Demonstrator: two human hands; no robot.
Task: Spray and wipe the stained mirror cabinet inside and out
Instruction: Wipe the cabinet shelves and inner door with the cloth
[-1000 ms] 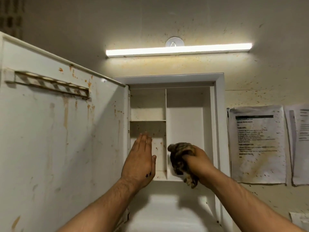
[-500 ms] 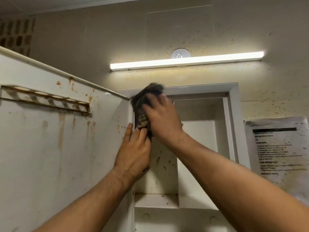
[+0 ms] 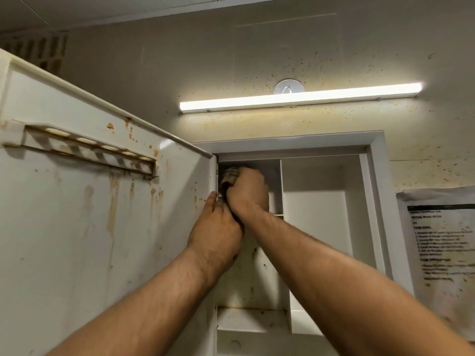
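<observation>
Head view: right hand (image 3: 246, 191) grips a rag (image 3: 229, 176) inside the cabinet (image 3: 321, 227), top-left compartment. Left hand (image 3: 216, 232) lies flat, fingers straight, at the open door (image 3: 102, 227) edge, holding nothing.

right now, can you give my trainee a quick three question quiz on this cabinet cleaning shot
1. True or false: the cabinet door stands open.
2. Which hand grips the cloth? A) left hand B) right hand
3. Fill in: the cloth is pressed into the cabinet's upper ____ compartment, beside the hinge edge.

Key: 1 true. 2 B; the left hand rests at the door's edge. 3 left; orange stains still streak the door and the lower left back panel.
</observation>
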